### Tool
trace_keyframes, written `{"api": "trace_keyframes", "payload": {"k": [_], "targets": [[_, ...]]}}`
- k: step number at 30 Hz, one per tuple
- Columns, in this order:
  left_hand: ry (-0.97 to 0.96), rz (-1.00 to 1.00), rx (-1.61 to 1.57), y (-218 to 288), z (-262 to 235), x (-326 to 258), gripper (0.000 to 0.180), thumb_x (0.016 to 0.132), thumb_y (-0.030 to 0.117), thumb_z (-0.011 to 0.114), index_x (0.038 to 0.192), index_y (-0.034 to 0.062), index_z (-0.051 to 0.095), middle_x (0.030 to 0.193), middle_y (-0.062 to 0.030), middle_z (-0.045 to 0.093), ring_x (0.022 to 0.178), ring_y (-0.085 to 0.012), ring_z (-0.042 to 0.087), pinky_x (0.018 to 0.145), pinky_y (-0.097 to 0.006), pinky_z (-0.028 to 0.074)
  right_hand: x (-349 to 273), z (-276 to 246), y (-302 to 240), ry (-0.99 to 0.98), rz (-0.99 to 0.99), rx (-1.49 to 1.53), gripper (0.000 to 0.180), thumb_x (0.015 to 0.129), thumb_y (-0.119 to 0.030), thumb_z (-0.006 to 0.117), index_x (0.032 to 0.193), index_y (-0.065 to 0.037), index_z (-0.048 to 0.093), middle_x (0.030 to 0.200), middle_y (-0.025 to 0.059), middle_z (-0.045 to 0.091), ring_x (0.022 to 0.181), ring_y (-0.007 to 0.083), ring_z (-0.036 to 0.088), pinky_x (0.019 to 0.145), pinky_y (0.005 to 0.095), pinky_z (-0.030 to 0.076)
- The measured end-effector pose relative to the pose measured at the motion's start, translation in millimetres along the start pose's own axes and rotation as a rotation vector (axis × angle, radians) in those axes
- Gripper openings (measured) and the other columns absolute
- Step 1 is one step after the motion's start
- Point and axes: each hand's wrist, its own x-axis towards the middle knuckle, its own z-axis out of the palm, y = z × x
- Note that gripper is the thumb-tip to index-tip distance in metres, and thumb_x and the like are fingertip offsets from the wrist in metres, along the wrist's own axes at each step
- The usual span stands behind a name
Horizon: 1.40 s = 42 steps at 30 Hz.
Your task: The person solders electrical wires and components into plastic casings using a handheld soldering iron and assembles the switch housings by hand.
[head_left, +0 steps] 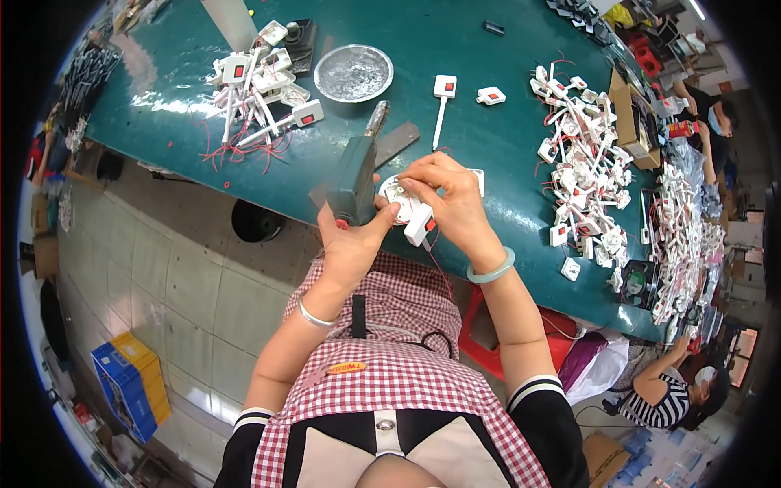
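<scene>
A round white plastic housing [390, 195] is held at the table's front edge, its inner side facing up. My left hand [354, 240] has its thumb on the rim of that housing. Beside these fingers rises a green tool body [355, 175] with a metal nose; whether the hand also touches it, I cannot tell. Closed in a pinch, my right hand [451, 191] works over the housing's inside; what its fingertips hold is too small to make out. Just below hangs a white switch piece [420, 224] with a red rocker and a thin red wire.
White switch units lie heaped at left [264, 89] and right [586, 154] on the green table [455, 41]. Nearer are a metal bowl [354, 73], a flat metal strip [396, 144], and a switch with a white stem [444, 87]. A red stool [480, 342] stands beneath the edge. Co-workers sit at right.
</scene>
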Motion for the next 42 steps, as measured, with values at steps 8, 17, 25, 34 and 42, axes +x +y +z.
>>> {"api": "trace_keyframes", "payload": {"k": [8, 17, 25, 34, 42], "targets": [[0.008, -0.128, -0.085, 1.1, -0.5, 9.4, 0.044, 0.079, -0.009, 0.075, 0.118, -0.0018, 0.056, 0.106, -0.006, 0.063, 0.083, -0.0096, 0.062, 0.076, -0.025, 0.054, 4.4, 0.1, 2.0, 0.081, -0.144, -0.106, 0.009, 0.08, 0.001, 0.071, 0.089, 0.002, 0.071, 0.086, 0.0097, 0.065, 0.076, 0.0189, 0.065, 0.065, 0.0303, 0.051], [-0.003, -0.117, -0.058, 2.8, 1.8, 10.9, 0.045, 0.076, -0.009, 0.076, 0.116, -0.0012, 0.057, 0.107, -0.0061, 0.063, 0.083, -0.0098, 0.061, 0.077, -0.026, 0.054, 11.4, -5.2, 5.3, 0.028, -0.181, -0.062, 0.006, 0.08, 0.001, 0.071, 0.087, 0.001, 0.071, 0.088, 0.009, 0.066, 0.075, 0.0181, 0.064, 0.064, 0.0293, 0.05], [0.027, -0.094, -0.058, 5.0, 3.9, 5.2, 0.041, 0.074, -0.006, 0.078, 0.112, -0.001, 0.064, 0.088, -0.0025, 0.066, 0.076, -0.0099, 0.061, 0.071, -0.025, 0.051, 5.1, -5.4, 3.4, 0.012, -0.149, -0.026, 0.005, 0.082, 0.0, 0.069, 0.087, 0.002, 0.07, 0.088, 0.0094, 0.066, 0.076, 0.0178, 0.064, 0.066, 0.029, 0.051], [-0.017, -0.162, 0.051, 11.8, 6.7, 9.9, 0.037, 0.074, -0.006, 0.077, 0.108, -0.0006, 0.065, 0.089, -0.0019, 0.066, 0.076, -0.0093, 0.062, 0.071, -0.024, 0.052, 5.8, -9.6, 0.5, -0.032, -0.056, -0.043, 0.006, 0.084, -0.004, 0.068, 0.087, 0.001, 0.069, 0.088, 0.0116, 0.065, 0.081, 0.0259, 0.065, 0.071, 0.0351, 0.051], [-0.017, -0.118, 0.064, 2.7, 3.0, 8.5, 0.038, 0.074, -0.006, 0.078, 0.109, -0.0008, 0.064, 0.09, -0.0024, 0.067, 0.075, -0.0091, 0.062, 0.07, -0.024, 0.052, -8.6, -6.1, -6.5, -0.002, 0.095, 0.081, 0.011, 0.086, 0.0, 0.065, 0.095, 0.003, 0.071, 0.091, 0.0086, 0.068, 0.081, 0.0153, 0.067, 0.071, 0.0284, 0.053]]}}
